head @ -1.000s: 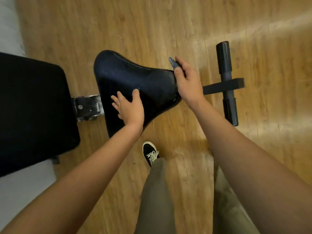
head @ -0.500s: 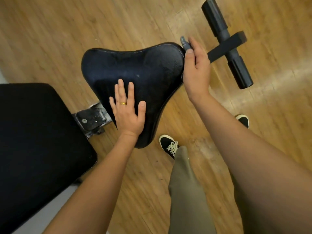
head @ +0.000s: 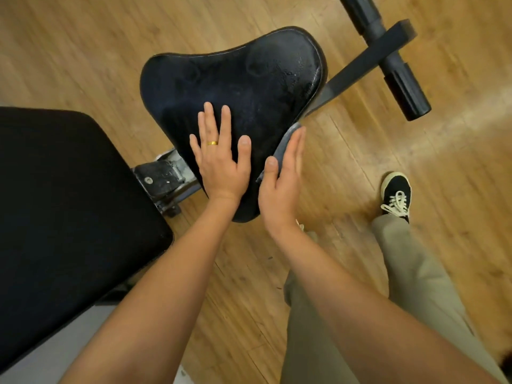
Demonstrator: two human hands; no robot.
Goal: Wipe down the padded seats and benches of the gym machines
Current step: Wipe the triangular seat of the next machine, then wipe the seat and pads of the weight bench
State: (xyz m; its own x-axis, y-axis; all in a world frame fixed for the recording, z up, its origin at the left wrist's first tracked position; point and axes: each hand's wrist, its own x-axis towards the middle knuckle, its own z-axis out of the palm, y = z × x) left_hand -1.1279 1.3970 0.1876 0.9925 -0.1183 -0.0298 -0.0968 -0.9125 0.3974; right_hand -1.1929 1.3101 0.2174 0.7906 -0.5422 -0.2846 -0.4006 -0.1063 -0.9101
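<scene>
The black saddle-shaped padded seat (head: 249, 79) beside the black rectangular bench pad (head: 69, 203), likely soft and slippery, is steadied on top by the flat left hand (head: 219, 159) while a thin grey cloth (head: 282, 145) is pressed to its edge by the straight-fingered right hand (head: 279, 189).

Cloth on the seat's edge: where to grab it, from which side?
Probably the cloth strip showing between right hand and seat. It lies flat against the seat's side edge, so come from the open floor side and pinch that free strip.
</scene>
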